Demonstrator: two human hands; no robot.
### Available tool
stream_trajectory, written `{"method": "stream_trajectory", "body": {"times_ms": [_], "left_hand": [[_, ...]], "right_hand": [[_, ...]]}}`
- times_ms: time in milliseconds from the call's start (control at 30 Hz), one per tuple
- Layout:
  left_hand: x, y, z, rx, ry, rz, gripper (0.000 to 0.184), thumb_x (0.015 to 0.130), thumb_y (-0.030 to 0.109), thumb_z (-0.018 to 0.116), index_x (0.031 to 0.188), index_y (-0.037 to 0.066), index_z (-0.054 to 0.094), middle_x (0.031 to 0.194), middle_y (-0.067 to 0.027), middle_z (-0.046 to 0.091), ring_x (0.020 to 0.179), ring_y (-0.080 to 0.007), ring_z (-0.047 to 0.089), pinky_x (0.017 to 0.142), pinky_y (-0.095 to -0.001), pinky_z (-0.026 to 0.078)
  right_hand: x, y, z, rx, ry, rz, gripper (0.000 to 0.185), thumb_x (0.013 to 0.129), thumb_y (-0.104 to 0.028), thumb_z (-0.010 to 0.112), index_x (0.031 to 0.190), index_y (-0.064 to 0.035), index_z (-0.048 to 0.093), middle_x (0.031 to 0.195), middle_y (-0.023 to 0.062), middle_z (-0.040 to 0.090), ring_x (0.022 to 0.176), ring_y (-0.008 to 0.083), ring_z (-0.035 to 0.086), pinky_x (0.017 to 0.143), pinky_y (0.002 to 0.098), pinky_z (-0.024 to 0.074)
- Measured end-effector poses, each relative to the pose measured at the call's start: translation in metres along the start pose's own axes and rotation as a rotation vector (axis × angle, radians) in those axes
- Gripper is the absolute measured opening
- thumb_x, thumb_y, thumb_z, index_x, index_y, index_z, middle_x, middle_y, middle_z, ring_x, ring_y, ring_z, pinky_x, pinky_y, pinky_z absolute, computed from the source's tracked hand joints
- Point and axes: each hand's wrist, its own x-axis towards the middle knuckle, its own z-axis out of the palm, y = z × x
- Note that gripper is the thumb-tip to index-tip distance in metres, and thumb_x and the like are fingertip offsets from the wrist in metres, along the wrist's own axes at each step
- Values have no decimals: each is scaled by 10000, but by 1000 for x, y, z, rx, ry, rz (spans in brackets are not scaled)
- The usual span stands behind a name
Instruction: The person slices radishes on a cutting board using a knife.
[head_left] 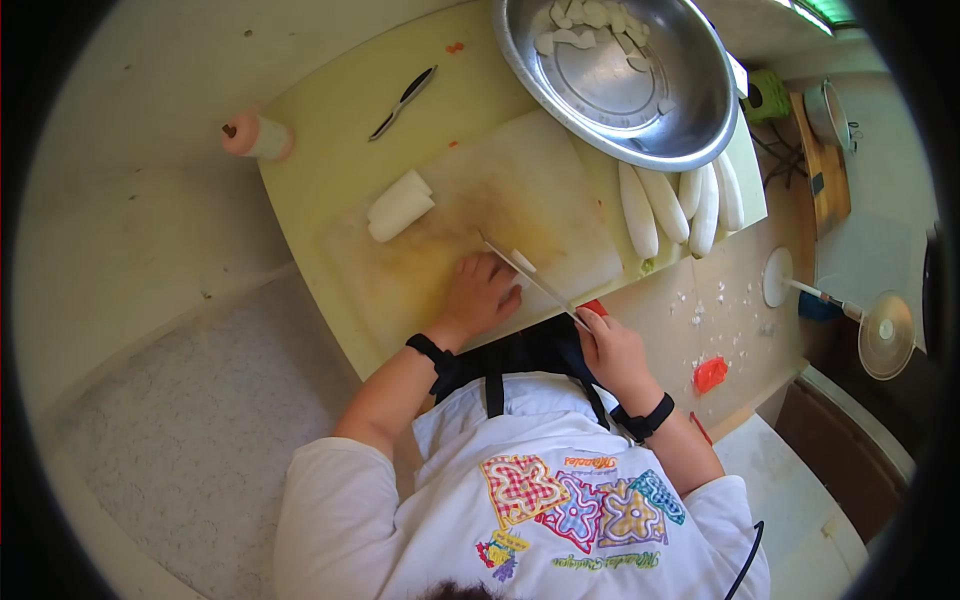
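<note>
In my right hand point(612, 350) is a kitchen knife point(545, 288) with a red handle, its blade slanting up and left over the cutting board point(560, 175). My left hand point(485, 292) is closed low on the board beside the blade, fingers curled; whatever lies under them is hidden. A small white slice point(523, 260) rests against the knife's far side. Farther left on the board lie peeled chunks of white radish point(400, 206), side by side. Several whole peeled white radishes point(640, 212) sit at the table's right end.
A big steel basin point(540, 95) holding white slices stands at the back right. On the yellow table point(340, 75) are a black-and-silver hand tool point(403, 103) and a pink-capped bottle point(257, 136). White scraps and a red object point(710, 375) lie on the floor near a fan point(887, 335).
</note>
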Motion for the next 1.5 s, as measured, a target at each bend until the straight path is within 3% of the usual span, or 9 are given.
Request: {"method": "stream_trajectory", "body": {"times_ms": [167, 233, 1167, 1500], "left_hand": [[5, 4, -4, 17, 38, 23, 341, 781, 249, 695, 1077, 90, 633, 1071, -138, 561, 1048, -332, 524, 879, -472, 403], [5, 4, -5, 15, 24, 19, 335, 780, 247, 695, 1069, 89, 637, 1070, -139, 561, 1048, -331, 524, 879, -473, 402], [3, 0, 6, 63, 34, 15, 431, 715, 250, 729, 1114, 110, 647, 1080, -138, 565, 1031, -355, 519, 875, -470, 394], [3, -3, 4, 45, 22, 4, 400, 721, 245, 740, 1092, 132, 641, 1079, -119, 566, 1018, -337, 524, 855, -467, 398]], "right_hand": [[0, 3, 4, 3, 6, 17, 223, 929, -166, 633, 1143, -108, 654, 818, 148, 665, 706, 358, 654, 620, 443, 529], [0, 5, 8, -10, 49, -31, 282, 883, -143, 652, 1165, -123, 641, 765, 109, 606, 628, 313, 622, 563, 421, 519], [5, 5, 0, 10, -33, -23, 301, 888, -140, 643, 1184, -120, 591, 728, 90, 571, 620, 293, 618, 533, 409, 511], [13, -2, -9, 53, -124, 46, 159, 910, -149, 618, 1047, -96, 558, 738, 126, 601, 648, 339, 635, 550, 451, 516]]}}
